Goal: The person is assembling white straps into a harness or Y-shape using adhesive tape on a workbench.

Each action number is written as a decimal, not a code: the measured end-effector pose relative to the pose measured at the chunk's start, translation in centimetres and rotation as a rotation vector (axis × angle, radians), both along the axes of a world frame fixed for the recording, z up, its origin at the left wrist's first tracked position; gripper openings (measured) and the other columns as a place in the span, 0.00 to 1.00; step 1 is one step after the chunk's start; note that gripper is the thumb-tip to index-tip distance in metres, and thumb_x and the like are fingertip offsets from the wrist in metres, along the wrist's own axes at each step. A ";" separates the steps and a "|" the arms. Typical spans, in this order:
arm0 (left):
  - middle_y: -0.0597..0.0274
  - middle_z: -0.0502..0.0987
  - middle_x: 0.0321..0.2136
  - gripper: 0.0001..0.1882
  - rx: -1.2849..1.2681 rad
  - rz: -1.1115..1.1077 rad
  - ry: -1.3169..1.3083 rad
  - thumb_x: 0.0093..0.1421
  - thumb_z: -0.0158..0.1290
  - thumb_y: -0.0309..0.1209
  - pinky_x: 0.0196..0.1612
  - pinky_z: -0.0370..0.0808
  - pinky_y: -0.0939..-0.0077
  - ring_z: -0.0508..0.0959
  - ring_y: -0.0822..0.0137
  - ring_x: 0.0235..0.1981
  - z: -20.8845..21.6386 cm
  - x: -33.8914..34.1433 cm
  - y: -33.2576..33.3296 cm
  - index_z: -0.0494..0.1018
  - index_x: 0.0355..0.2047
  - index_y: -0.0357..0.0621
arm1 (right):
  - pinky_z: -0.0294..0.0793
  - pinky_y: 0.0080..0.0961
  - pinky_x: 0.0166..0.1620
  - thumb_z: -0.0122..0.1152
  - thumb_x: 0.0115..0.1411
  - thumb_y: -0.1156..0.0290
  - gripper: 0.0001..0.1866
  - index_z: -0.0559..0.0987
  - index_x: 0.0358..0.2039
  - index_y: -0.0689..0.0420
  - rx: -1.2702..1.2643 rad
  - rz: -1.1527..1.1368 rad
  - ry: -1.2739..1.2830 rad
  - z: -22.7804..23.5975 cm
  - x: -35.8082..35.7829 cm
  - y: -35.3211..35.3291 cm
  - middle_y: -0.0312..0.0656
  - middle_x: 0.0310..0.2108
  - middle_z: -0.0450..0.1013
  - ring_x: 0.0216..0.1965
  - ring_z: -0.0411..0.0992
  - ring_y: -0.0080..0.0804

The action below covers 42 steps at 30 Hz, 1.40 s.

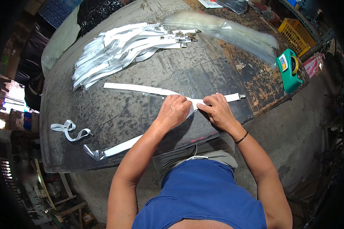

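Observation:
A white strap point(233, 97) with a small metal clip at its right end lies across the dark table in front of me. My left hand point(174, 111) bends over it with curled fingers, pressing it to the tabletop. Close beside, my right hand point(218, 110) pinches the strap between thumb and fingers. One white length point(132, 87) runs off to the upper left; another white length point(122, 147) passes under my left forearm to a crumpled clear plastic end point(93, 153). Whether these lengths are one piece is hidden by my hands. Clear film shows between the hands.
Many white straps with metal clips point(118, 51) lie piled at the far left. Clear plastic sleeves point(225, 30) are stacked at the back right, near a green tape dispenser point(288, 72). A loose looped white strap point(70, 129) rests at the left. A yellow crate point(293, 37) stands beyond.

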State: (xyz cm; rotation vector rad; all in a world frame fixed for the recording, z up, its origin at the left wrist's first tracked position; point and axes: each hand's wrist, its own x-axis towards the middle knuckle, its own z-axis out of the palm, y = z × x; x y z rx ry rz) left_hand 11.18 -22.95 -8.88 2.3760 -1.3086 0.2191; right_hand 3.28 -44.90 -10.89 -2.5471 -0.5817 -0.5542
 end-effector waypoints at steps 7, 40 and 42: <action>0.59 0.77 0.32 0.02 0.023 -0.048 -0.104 0.54 0.56 0.26 0.44 0.72 0.60 0.79 0.57 0.37 0.5 -0.1 -0.8 0.78 0.27 0.44 | 0.65 0.42 0.57 0.65 0.49 0.78 0.19 0.83 0.43 0.47 0.033 -0.012 0.026 -0.2 -0.2 0.0 0.38 0.42 0.73 0.48 0.69 0.40; 0.50 0.72 0.36 0.08 -0.100 -0.109 0.095 0.53 0.56 0.21 0.40 0.71 0.56 0.73 0.46 0.38 -1.4 1.6 -1.1 0.69 0.32 0.38 | 0.55 0.43 0.63 0.67 0.53 0.65 0.08 0.85 0.34 0.50 0.287 -0.227 0.255 -0.1 1.1 2.9 0.38 0.40 0.72 0.49 0.66 0.41; 0.50 0.72 0.36 0.08 -0.122 -0.111 0.082 0.53 0.56 0.21 0.40 0.71 0.56 0.73 0.46 0.38 -1.5 1.5 -1.1 0.69 0.32 0.38 | 0.50 0.51 0.65 0.68 0.51 0.63 0.07 0.82 0.29 0.51 0.304 -0.277 0.256 -0.5 1.2 3.6 0.38 0.39 0.70 0.51 0.65 0.41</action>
